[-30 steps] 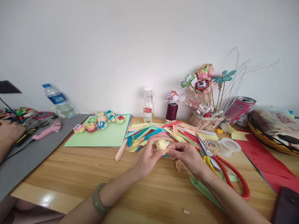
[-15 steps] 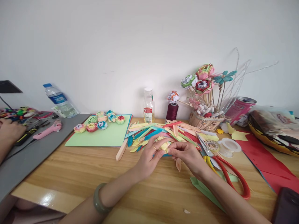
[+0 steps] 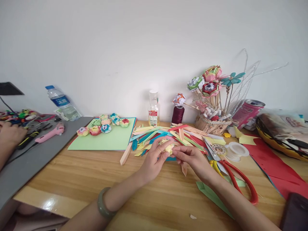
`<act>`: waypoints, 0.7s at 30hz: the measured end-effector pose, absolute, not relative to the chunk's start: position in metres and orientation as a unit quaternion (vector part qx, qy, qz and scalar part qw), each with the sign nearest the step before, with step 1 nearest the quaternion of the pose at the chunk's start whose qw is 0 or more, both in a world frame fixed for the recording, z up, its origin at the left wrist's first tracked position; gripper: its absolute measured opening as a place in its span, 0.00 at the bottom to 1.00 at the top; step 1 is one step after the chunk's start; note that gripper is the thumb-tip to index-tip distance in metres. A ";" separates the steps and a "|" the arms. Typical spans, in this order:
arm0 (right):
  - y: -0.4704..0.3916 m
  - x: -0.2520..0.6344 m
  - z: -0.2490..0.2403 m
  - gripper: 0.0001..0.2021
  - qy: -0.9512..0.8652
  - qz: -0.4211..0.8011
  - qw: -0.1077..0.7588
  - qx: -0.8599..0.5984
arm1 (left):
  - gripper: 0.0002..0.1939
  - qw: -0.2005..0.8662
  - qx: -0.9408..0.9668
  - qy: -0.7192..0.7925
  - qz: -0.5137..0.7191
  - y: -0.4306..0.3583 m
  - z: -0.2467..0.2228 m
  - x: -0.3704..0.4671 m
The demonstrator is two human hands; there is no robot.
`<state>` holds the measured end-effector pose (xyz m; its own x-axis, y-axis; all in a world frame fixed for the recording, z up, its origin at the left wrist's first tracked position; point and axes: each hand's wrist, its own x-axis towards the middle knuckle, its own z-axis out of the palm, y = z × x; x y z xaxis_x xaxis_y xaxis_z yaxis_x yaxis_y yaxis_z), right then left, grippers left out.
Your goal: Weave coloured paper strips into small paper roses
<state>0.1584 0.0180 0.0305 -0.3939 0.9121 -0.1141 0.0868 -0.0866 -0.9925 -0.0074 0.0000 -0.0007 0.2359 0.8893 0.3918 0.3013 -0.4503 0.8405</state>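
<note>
A small yellow paper flower (image 3: 169, 148) is pinched between my two hands, over the front of a heap of folded coloured paper strips (image 3: 154, 136). My left hand (image 3: 155, 158) is closed around its left side, thumb below and fingers above. At its lower right edge, the thumb and fingertips of my right hand (image 3: 189, 157) are pressed together on the flower. Fingers cover part of it. Red-handled scissors (image 3: 237, 179) lie beside my right forearm. Several finished paper flowers (image 3: 106, 128) rest on a light green paper sheet (image 3: 101, 143) to the left.
Behind the strips stand a glass bottle (image 3: 153, 110), a dark thread spool (image 3: 178, 115) and a basket of paper flowers (image 3: 211, 125). White spools (image 3: 237, 150) and red paper (image 3: 274, 163) lie right. Leftward are a pink glue gun (image 3: 51, 132) and another person's hand (image 3: 12, 134).
Both hands stay on the yellow flower, with only slight finger movement. The whole view has shifted a little.
</note>
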 end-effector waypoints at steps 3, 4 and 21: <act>0.018 0.160 0.031 0.15 -0.579 0.612 0.341 -0.418 | 0.20 0.312 0.722 0.409 0.462 0.000 0.000 -0.007; 0.019 0.161 0.030 0.15 -0.577 0.618 0.340 -0.412 | 0.20 0.311 0.724 0.404 0.464 0.000 0.000 -0.007; 0.018 0.159 0.027 0.18 -0.586 0.615 0.318 -0.421 | 0.18 0.332 0.723 0.378 0.475 0.001 0.002 -0.006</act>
